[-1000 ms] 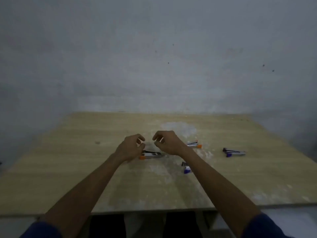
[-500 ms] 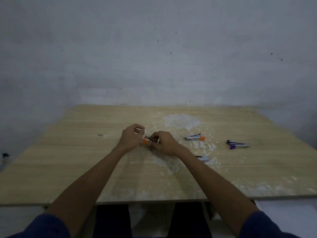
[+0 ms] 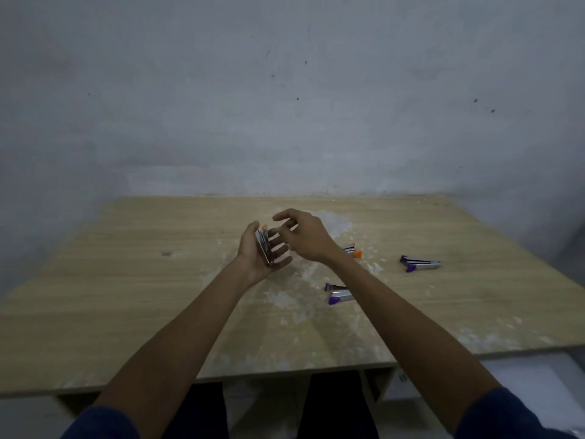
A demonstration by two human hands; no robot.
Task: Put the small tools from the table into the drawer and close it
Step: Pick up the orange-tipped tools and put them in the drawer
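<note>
A person stands at a pale wooden table (image 3: 104, 299) set against a bare grey wall (image 3: 285, 90), both forearms stretched out over the middle of it.

The left hand (image 3: 260, 255) is now raised off the table, palm turned up and inward, and holds a small metal clipper with an orange tip (image 3: 264, 245) upright against its fingers. Half a second earlier both hands were down on the surface working at that same tool; it has since been lifted clear. That suggests the first tool is collected and ready to go to the drawer.

The right hand (image 3: 305, 237) hovers just beside the left, fingers loosely spread and curved, holding nothing.

Three more tools are on the table. An orange-tipped clipper (image 3: 353, 250) lies just behind the right wrist, partly hidden. A purple-tipped clipper (image 3: 338, 294) lies nearer the front edge, beside the right forearm. Another purple-tipped clipper (image 3: 419, 263) lies further toward the right edge, well apart from the hands.

The drawer cannot be seen. A dark opening under the front edge may belong to it, but this is unclear.

No brand, label or readable writing shows on anything.
</note>
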